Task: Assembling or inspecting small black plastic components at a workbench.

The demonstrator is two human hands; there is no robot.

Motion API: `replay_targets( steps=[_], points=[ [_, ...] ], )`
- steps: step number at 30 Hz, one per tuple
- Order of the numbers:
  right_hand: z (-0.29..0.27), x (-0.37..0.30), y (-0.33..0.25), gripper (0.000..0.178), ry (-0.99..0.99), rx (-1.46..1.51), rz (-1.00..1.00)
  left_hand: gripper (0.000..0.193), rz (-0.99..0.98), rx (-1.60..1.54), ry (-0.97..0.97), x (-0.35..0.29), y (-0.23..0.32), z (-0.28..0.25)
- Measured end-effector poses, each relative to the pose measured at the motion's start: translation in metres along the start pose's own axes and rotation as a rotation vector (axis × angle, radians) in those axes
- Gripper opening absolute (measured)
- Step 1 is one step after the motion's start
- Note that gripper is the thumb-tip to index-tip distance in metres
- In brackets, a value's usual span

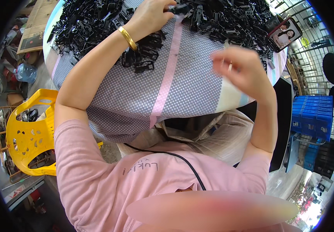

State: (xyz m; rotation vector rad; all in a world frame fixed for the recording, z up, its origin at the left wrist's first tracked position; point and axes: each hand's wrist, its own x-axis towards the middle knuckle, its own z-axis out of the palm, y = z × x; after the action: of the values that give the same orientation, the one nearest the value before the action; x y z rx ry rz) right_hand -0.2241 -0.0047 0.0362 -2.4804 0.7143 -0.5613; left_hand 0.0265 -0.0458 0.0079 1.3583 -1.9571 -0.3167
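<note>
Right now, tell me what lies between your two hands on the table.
Head view: bare dotted grey cloth with a pink stripe between left hand and right hand.

Yellow plastic chair point(29, 135) left, blue crates point(313, 116) right (daylight), cardboard point(35, 25) behind.

- A yellow plastic chair point(29, 135) stands left of the table.
- Stacked blue crates point(313, 116) sit at the right.
- A phone point(284, 34) lies at the table's far right edge.
- Flattened cardboard point(35, 27) lies at upper left.

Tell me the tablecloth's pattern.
Grey tablecloth with white dots and a pink stripe; head view.
</note>
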Motion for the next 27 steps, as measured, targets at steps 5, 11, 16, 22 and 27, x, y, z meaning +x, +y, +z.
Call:
replay_targets(
  steps=[5,11,16,22,27],
  points=[
    [0.007,0.045,0.065,0.018,0.473,-0.588,-0.046,0.021,-0.032,-0.14,0.158,-0.007,0.017,0.0],
    [0.006,0.057,0.058,0.024,0.152,-0.708,0.104,0.018,0.462,0.175,0.296,-0.024,0.013,0.002],
    [0.0,0.043,0.052,0.024,0.119,-0.68,0.122,0.023,0.093,-0.26,-0.172,-0.043,0.039,0.005],
    [-0.013,0.037,0.053,0.026,0.139,-0.7,0.147,0.022,-0.266,-0.663,-0.323,-0.038,0.038,0.006],
    [-0.012,0.023,0.037,0.025,0.417,-0.371,0.12,0.025,0.326,-0.115,-0.158,-0.041,0.031,0.012]
  ],
)
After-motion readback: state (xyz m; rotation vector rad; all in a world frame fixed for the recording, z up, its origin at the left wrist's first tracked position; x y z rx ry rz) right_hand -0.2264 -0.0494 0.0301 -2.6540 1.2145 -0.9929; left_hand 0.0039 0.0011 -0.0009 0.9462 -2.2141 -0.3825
